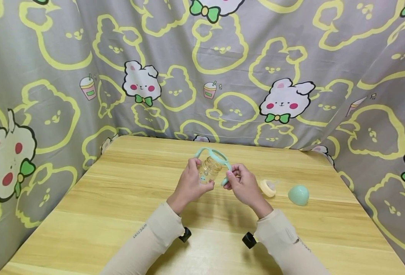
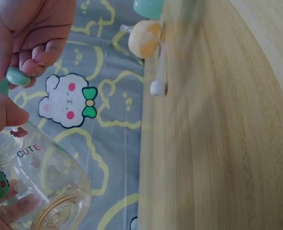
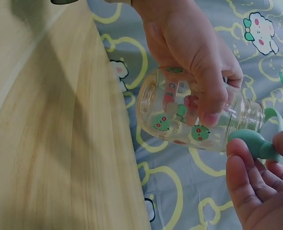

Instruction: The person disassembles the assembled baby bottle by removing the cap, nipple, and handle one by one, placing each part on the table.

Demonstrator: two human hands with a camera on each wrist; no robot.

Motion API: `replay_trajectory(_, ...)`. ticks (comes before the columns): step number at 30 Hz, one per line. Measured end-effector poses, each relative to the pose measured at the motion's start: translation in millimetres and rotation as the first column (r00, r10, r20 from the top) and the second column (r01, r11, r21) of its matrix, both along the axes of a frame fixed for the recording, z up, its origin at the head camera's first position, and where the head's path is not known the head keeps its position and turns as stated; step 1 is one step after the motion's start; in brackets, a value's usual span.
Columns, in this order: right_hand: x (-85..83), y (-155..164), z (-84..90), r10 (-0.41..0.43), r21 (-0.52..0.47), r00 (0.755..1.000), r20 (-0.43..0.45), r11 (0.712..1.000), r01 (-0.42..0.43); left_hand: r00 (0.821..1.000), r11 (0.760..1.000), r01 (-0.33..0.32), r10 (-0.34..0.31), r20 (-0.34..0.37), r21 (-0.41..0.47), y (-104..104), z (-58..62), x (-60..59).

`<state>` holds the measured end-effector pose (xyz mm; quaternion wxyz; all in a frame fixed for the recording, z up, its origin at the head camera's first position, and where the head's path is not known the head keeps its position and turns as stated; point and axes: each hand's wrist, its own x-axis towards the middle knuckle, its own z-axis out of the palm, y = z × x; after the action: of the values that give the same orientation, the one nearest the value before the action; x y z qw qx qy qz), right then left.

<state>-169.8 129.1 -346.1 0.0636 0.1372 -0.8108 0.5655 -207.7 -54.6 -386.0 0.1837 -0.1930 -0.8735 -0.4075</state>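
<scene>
My left hand (image 1: 190,183) grips a clear, amber-tinted baby bottle (image 1: 209,170) round its body, tilted above the table. Small printed figures and the word CUTE show on the bottle (image 2: 45,167) in the left wrist view. With thumb and fingers, my right hand (image 1: 243,185) pinches one grip of a mint-green two-handled ring (image 1: 219,156). The ring lies at the bottle's open neck; its other grip arches over behind my left hand. In the right wrist view, the rounded end of the green handle (image 3: 251,141) rests against my right fingers, beside the bottle's neck.
To the right on the wooden table (image 1: 120,198) lies a cream collar with a nipple (image 1: 268,188), a straw with a white weighted end (image 2: 157,88) hanging from it. Further right stands a mint-green domed cap (image 1: 298,195). A patterned curtain (image 1: 175,76) encloses the table's back and sides.
</scene>
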Motion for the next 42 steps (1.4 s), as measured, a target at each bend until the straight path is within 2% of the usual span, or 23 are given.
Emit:
replay_trajectory(4, 4.7, 0, 5.3, 0.006, -0.017, 1.0, -0.007, 1.0, -0.006, 1.0, 1.0, -0.006, 0.006, 0.003, -0.005, -1, 0.0, 0.3)
replay_trajectory(13, 4.4, 4, 5.9, 0.005, -0.011, 1.0, -0.01, 1.0, -0.005, 1.0, 1.0, -0.011, 0.011, -0.007, -0.003, -3, 0.6, 1.2)
replay_trajectory(19, 3.5, 6, 4.4, 0.017, -0.02, 1.0, -0.003, 1.0, -0.017, 1.0, 1.0, 0.002, -0.003, 0.011, 0.02, -4, 1.0, 2.3)
replay_trajectory(23, -0.7, 8, -1.3, 0.008, -0.014, 1.0, 0.004, 1.0, -0.007, 1.0, 1.0, 0.009, -0.01, 0.013, 0.024, -6, 1.8, 3.2)
replay_trajectory(32, -21.5, 17, -33.4, -0.007, -0.044, 1.0, 0.021, 0.999, 0.008, 1.0, 0.999, 0.001, 0.0, -0.014, 0.039, -9, 2.4, 3.3)
replay_trajectory(38, -23.4, 18, -38.2, -0.009, -0.051, 0.999, 0.033, 0.999, 0.011, 1.0, 0.998, 0.002, 0.0, -0.022, 0.059, -11, 3.4, 2.7)
replay_trajectory(42, -18.5, 15, -31.7, 0.001, -0.047, 0.999, 0.052, 0.999, 0.002, 1.0, 0.998, 0.0, 0.002, -0.024, 0.067, -13, 4.5, 2.8)
